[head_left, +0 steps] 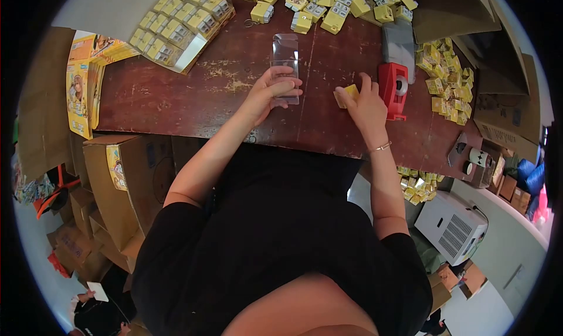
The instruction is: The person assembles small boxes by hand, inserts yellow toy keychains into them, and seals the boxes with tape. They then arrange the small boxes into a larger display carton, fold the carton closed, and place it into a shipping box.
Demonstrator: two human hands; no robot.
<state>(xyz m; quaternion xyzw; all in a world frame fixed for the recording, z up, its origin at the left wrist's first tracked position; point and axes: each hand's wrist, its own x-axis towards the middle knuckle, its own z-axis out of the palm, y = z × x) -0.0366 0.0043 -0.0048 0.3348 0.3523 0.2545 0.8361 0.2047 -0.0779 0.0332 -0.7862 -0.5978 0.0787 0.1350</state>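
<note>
clear box [285, 51] lengthwise forward, left hand [274, 89]

Counted one red tape dispenser [395, 90]; left of it, one clear box [286, 49] and one small yellow box [351, 92]; right of it, one yellow heap [448, 80].

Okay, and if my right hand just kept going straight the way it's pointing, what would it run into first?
Probably the loose yellow boxes along the far side of the table; only bare tabletop shows between them and your right hand, though its height is unclear.
</note>
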